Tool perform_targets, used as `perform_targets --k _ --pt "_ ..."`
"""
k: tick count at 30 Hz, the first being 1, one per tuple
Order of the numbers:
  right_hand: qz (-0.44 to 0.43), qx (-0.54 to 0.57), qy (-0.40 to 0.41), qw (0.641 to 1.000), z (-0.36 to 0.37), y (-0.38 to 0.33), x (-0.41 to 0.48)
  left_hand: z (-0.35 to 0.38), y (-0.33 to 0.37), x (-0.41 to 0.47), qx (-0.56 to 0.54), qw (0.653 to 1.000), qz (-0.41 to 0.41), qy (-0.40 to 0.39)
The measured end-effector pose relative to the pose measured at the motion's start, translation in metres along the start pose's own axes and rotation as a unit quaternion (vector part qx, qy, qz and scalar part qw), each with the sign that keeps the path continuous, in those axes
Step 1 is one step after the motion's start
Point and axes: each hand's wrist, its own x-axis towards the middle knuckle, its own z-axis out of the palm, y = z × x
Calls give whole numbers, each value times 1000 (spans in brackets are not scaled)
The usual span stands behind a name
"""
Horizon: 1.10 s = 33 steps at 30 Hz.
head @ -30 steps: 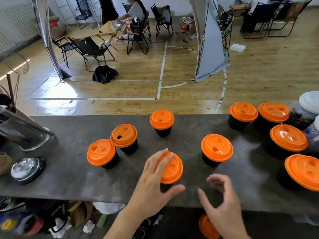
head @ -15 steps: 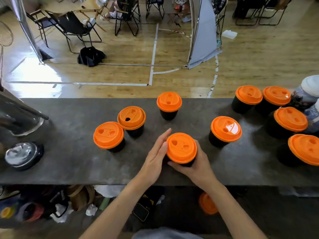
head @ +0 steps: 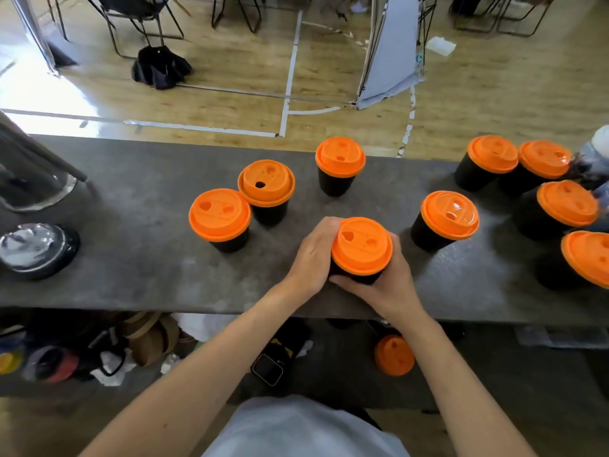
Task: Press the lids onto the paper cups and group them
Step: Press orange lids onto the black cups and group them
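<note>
Presently a lidded black paper cup [head: 361, 250] is gripped from both sides near the counter's [head: 148, 258] front edge: left hand [head: 314, 255] and right hand [head: 387, 285] curl round its body, probably to steady it for shifting toward the four grouped cups [head: 543, 206] at right.

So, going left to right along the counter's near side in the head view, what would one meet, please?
Shiny black-rimmed disc, leftmost orange-lidded cup, left hand, held orange-lidded cup, right hand, lone cup with glossy lid, cut-off cup at the right edge.
</note>
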Motion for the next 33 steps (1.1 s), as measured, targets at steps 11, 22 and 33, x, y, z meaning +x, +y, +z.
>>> perform_targets --k 11,22,33 --pt "11 -33 -26 999 0 14 3 -6 -6 0 -69 997 -19 -36" --pt "-4 -16 -20 1000 2 4 4 -3 -16 5 -53 998 10 -17" --pt "9 0 -3 1000 4 -1 0 0 -15 2 -44 999 4 -14"
